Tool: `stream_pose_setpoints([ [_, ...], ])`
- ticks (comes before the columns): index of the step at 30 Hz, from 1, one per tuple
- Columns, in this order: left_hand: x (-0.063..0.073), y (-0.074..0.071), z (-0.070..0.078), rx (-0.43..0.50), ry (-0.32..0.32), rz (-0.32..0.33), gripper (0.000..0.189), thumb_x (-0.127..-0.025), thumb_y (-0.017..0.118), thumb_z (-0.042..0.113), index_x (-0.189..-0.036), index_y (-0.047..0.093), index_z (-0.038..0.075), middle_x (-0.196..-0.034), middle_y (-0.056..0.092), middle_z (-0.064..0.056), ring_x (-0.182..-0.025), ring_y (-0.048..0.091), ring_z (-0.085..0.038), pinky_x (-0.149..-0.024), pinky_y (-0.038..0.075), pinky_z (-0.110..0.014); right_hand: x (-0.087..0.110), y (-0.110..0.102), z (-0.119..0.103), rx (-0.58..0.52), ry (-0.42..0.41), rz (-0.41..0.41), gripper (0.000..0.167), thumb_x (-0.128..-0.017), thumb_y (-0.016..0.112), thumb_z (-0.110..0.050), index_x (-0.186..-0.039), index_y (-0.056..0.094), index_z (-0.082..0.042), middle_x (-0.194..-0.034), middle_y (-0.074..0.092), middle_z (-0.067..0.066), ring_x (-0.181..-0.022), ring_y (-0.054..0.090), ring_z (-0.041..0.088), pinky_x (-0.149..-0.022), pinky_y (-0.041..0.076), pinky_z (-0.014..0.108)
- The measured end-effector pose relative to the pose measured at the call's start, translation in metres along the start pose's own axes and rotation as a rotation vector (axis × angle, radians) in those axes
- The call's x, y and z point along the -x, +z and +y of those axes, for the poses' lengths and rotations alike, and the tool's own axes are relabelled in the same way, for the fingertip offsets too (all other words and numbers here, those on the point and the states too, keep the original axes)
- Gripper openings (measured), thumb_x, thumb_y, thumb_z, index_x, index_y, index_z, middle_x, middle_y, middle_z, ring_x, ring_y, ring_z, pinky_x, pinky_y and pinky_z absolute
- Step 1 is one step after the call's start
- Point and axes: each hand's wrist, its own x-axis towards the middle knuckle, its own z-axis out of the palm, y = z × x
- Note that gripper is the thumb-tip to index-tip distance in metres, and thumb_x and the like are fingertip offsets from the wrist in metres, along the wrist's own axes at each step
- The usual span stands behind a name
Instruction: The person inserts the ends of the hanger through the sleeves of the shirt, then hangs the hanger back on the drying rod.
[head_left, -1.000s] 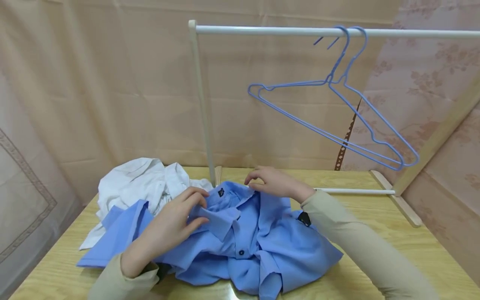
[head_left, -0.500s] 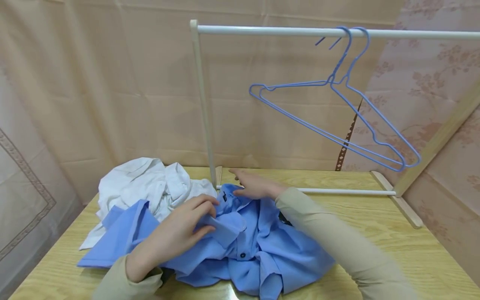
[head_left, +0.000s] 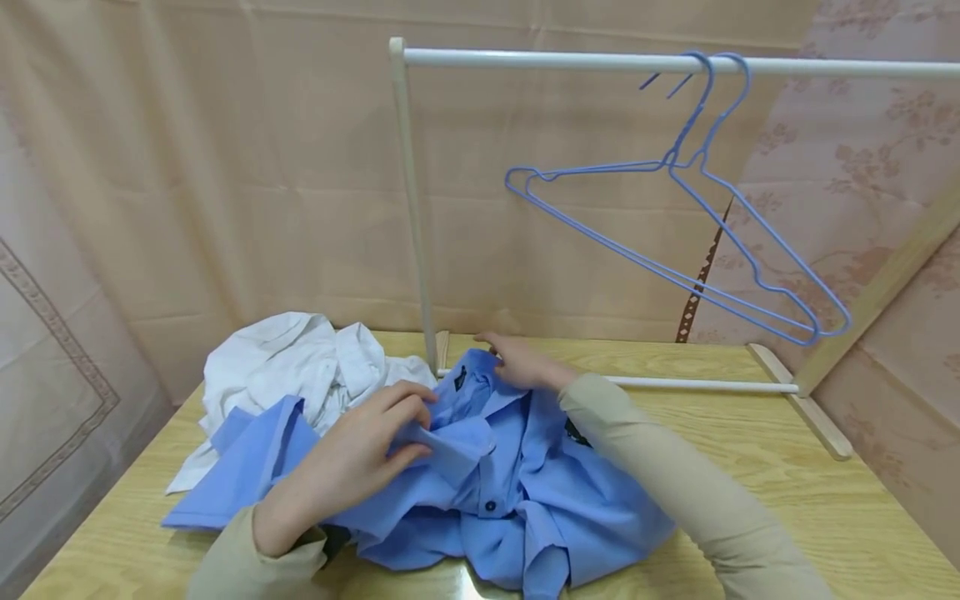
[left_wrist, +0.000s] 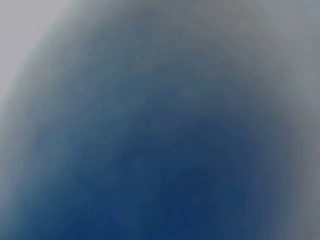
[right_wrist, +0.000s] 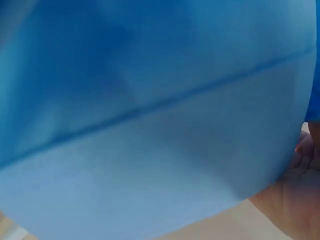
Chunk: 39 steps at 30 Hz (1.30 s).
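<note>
A crumpled blue button-up shirt (head_left: pixel 498 471) lies on the table, its collar standing up near the middle with a dark label (head_left: pixel 460 378) inside. My left hand (head_left: pixel 367 446) pinches the left collar point between thumb and fingers. At the right side of the collar, my right hand (head_left: pixel 521 364) holds the fabric, its fingertips partly hidden behind the raised band. Blue cloth with a seam (right_wrist: pixel 150 107) fills most of the right wrist view, and part of the right hand (right_wrist: pixel 295 200) shows at its edge. Only a blue blur appears in the left wrist view.
A white garment (head_left: pixel 292 367) lies heaped behind the blue shirt at the left. Two blue wire hangers (head_left: pixel 667 162) hang from the white rail (head_left: pixel 540 58) of a rack on the wooden table (head_left: pixel 795 508). A lower bar (head_left: pixel 697 384) crosses behind the right forearm.
My right hand has shifted left along the collar, and the collar's back edge has risen with it. The left hand still holds its collar point, moved slightly right.
</note>
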Motion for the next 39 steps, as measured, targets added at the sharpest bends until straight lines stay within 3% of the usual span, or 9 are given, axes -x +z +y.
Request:
stream_pose_setpoints([
  [7, -0.001, 0.001, -0.003, 0.008, -0.032, 0.036, 0.027, -0.072, 0.076, 0.013, -0.084, 0.053, 0.016, -0.115, 0.055, -0.001, -0.099, 0.056, -0.015, -0.076, 0.048, -0.03, 0.004, -0.017, 0.019, -0.022, 0.004, 0.13, 0.04, -0.086, 0.047, 0.0, -0.126, 0.048, 0.002, -0.12, 0.054, 0.021, -0.112, 0.051, 0.034, -0.094, 0.041, 0.043],
  [16, -0.001, 0.002, -0.007, 0.036, -0.112, 0.084, 0.028, -0.072, 0.076, 0.012, -0.083, 0.05, 0.017, -0.129, 0.042, -0.009, -0.1, 0.055, -0.021, -0.065, 0.047, -0.029, 0.019, -0.036, 0.039, -0.325, 0.088, 0.204, 0.04, -0.09, 0.04, 0.0, -0.129, 0.04, 0.006, -0.128, 0.044, 0.026, -0.113, 0.046, 0.04, -0.095, 0.039, 0.047],
  [19, -0.001, 0.002, -0.008, 0.039, -0.136, 0.077, 0.027, -0.073, 0.076, 0.013, -0.083, 0.051, 0.016, -0.128, 0.043, -0.01, -0.099, 0.056, -0.021, -0.064, 0.046, -0.029, 0.024, -0.042, 0.043, -0.328, 0.085, 0.209, 0.037, -0.09, 0.039, 0.0, -0.127, 0.043, 0.005, -0.126, 0.047, 0.024, -0.113, 0.046, 0.038, -0.096, 0.037, 0.047],
  [23, -0.002, 0.002, -0.007, 0.059, -0.217, 0.047, 0.022, -0.078, 0.072, 0.019, -0.085, 0.051, 0.016, -0.128, 0.044, -0.008, -0.078, 0.058, -0.016, -0.062, 0.043, -0.028, 0.029, -0.047, 0.047, -0.293, 0.055, 0.195, 0.038, -0.089, 0.037, 0.001, -0.126, 0.045, 0.004, -0.126, 0.049, 0.022, -0.117, 0.045, 0.036, -0.099, 0.035, 0.048],
  [25, -0.002, 0.002, -0.007, 0.073, -0.264, 0.025, 0.019, -0.082, 0.068, 0.022, -0.086, 0.05, 0.016, -0.127, 0.045, -0.007, -0.077, 0.057, -0.016, -0.063, 0.042, -0.028, 0.032, -0.049, 0.05, -0.279, 0.023, 0.184, 0.039, -0.087, 0.036, 0.004, -0.125, 0.046, 0.004, -0.127, 0.048, 0.023, -0.118, 0.044, 0.037, -0.099, 0.034, 0.049],
  [29, -0.004, 0.003, -0.01, 0.061, -0.308, 0.009, 0.018, -0.085, 0.065, 0.024, -0.088, 0.048, 0.016, -0.101, 0.054, -0.001, -0.074, 0.051, -0.012, -0.064, 0.04, -0.028, 0.039, -0.054, 0.054, -0.26, -0.029, 0.156, 0.042, -0.085, 0.033, 0.008, -0.125, 0.045, 0.006, -0.126, 0.048, 0.024, -0.119, 0.043, 0.037, -0.1, 0.032, 0.05],
  [32, -0.004, 0.003, -0.011, 0.048, -0.327, -0.003, 0.019, -0.084, 0.065, 0.024, -0.087, 0.048, 0.016, -0.081, 0.049, 0.004, -0.067, 0.043, -0.01, -0.061, 0.037, -0.025, 0.045, -0.059, 0.055, -0.273, -0.04, 0.12, 0.043, -0.086, 0.032, 0.007, -0.127, 0.043, 0.005, -0.128, 0.047, 0.024, -0.121, 0.041, 0.038, -0.101, 0.031, 0.051],
  [39, -0.004, 0.003, -0.012, 0.089, -0.347, -0.012, 0.02, -0.085, 0.063, 0.021, -0.086, 0.045, 0.014, -0.084, 0.046, 0.003, -0.071, 0.046, -0.011, -0.062, 0.038, -0.025, 0.065, -0.067, 0.052, -0.362, -0.059, 0.124, 0.041, -0.09, 0.029, 0.004, -0.129, 0.042, 0.004, -0.13, 0.046, 0.022, -0.122, 0.04, 0.036, -0.099, 0.032, 0.05],
])
